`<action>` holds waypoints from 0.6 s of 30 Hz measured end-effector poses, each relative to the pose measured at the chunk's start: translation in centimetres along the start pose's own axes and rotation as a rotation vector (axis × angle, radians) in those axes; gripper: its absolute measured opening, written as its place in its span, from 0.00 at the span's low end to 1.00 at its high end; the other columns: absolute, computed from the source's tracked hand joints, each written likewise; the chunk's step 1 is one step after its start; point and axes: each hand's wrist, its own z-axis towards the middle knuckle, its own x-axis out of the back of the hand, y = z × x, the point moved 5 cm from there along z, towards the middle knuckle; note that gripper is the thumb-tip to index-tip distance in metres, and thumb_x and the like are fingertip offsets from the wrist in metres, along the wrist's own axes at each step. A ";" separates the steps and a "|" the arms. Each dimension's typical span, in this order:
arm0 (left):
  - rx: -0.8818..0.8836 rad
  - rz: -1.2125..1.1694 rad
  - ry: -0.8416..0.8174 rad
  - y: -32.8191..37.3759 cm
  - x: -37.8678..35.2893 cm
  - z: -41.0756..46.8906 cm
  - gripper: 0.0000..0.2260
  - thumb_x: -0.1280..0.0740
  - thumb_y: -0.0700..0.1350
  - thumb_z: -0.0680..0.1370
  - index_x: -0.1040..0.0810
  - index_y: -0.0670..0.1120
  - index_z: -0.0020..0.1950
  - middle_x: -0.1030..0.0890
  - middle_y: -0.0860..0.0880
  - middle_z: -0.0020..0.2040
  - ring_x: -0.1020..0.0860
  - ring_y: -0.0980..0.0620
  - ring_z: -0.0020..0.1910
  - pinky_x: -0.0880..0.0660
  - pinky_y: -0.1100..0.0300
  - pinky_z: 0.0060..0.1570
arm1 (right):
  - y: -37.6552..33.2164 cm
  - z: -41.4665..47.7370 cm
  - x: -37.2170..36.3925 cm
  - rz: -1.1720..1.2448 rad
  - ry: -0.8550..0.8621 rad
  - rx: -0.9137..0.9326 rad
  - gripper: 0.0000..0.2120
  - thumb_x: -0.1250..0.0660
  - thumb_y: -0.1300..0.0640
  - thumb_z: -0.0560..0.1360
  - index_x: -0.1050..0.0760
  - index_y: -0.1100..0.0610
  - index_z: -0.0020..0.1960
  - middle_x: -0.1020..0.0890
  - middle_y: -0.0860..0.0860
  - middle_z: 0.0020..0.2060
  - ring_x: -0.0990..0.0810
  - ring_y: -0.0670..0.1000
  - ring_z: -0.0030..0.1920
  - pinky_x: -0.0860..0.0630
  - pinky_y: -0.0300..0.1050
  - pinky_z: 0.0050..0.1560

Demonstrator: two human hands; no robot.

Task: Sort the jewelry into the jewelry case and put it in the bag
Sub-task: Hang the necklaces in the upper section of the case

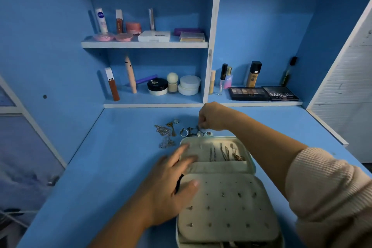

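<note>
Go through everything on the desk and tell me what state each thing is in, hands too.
jewelry case: open, lying flat on the desk.
necklaces: laid in the case's far half.
earrings: pinned on the near panel.
loose jewelry: scattered on the desk beyond the case.
left hand: fingers straight, resting on the case.
right hand: pinching a piece of loose jewelry.

From my end this reads as a dressing table in a home: a blue-painted desk with built-in shelves full of cosmetics. Beyond the right hand and to its right stand a foundation bottle, a small perfume bottle and two eyeshadow palettes, one marked MATTE. Up and left of that hand I see a Nivea deodorant, pink compacts and a powder jar. Loose jewelry, one piece pinched by that hand, lies just left of it
</note>
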 end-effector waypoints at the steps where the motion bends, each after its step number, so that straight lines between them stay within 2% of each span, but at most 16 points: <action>1: -0.008 -0.002 0.008 -0.1 0.0 0.1 0.29 0.48 0.67 0.73 0.35 0.60 0.73 0.52 0.66 0.77 0.42 0.59 0.74 0.38 0.55 0.71 | 0.0 0.3 0.0 -0.006 -0.007 -0.005 0.12 0.36 0.55 0.76 0.19 0.63 0.49 0.18 0.58 0.49 0.20 0.58 0.51 0.22 0.47 0.47; 4: -0.022 -0.034 0.040 -0.2 0.2 0.2 0.28 0.46 0.65 0.72 0.32 0.60 0.71 0.48 0.66 0.76 0.41 0.61 0.73 0.38 0.56 0.70 | -0.4 0.9 0.0 -0.008 -0.045 0.012 0.14 0.33 0.50 0.75 0.18 0.60 0.49 0.18 0.55 0.49 0.21 0.56 0.50 0.23 0.46 0.47; 6: -0.025 -0.046 0.053 -0.3 0.3 0.2 0.28 0.45 0.65 0.72 0.31 0.60 0.70 0.46 0.66 0.76 0.40 0.61 0.73 0.36 0.54 0.70 | -0.6 0.9 0.0 0.020 -0.062 0.039 0.11 0.29 0.50 0.73 0.18 0.57 0.49 0.17 0.50 0.47 0.22 0.50 0.47 0.26 0.42 0.44; 8: -0.027 -0.052 0.060 -0.4 0.3 0.3 0.28 0.44 0.65 0.71 0.30 0.60 0.70 0.45 0.66 0.76 0.39 0.61 0.73 0.35 0.52 0.69 | -0.4 0.9 0.0 0.026 -0.074 0.029 0.09 0.28 0.52 0.73 0.18 0.57 0.48 0.17 0.50 0.45 0.23 0.48 0.44 0.28 0.41 0.43; 10: -0.028 -0.069 0.068 -0.4 0.3 0.3 0.27 0.43 0.65 0.71 0.30 0.60 0.70 0.44 0.67 0.75 0.39 0.62 0.73 0.34 0.52 0.69 | -0.2 0.9 -0.2 0.013 -0.097 -0.003 0.09 0.30 0.54 0.74 0.20 0.61 0.42 0.20 0.54 0.38 0.27 0.51 0.38 0.28 0.44 0.39; 12: -0.028 -0.081 0.075 -0.5 0.3 0.3 0.27 0.42 0.65 0.71 0.29 0.60 0.69 0.44 0.68 0.75 0.39 0.62 0.73 0.34 0.52 0.69 | -0.1 1.0 -0.5 -0.011 -0.126 -0.024 0.15 0.34 0.55 0.75 0.29 0.60 0.33 0.29 0.54 0.31 0.33 0.52 0.32 0.33 0.44 0.34; 14: -0.028 -0.081 0.081 -0.5 0.3 0.3 0.27 0.42 0.65 0.71 0.29 0.60 0.69 0.44 0.68 0.75 0.39 0.63 0.73 0.34 0.51 0.69 | -0.4 0.9 -0.8 -0.066 -0.168 -0.004 0.19 0.37 0.52 0.77 0.35 0.58 0.31 0.34 0.52 0.29 0.36 0.52 0.31 0.36 0.43 0.32; 18: -0.021 -0.093 0.090 -0.5 0.4 0.2 0.27 0.41 0.65 0.71 0.28 0.61 0.69 0.43 0.68 0.74 0.39 0.63 0.72 0.34 0.51 0.69 | -0.8 0.7 -0.7 -0.097 -0.223 0.016 0.20 0.40 0.49 0.79 0.36 0.57 0.31 0.35 0.51 0.30 0.37 0.51 0.31 0.37 0.44 0.33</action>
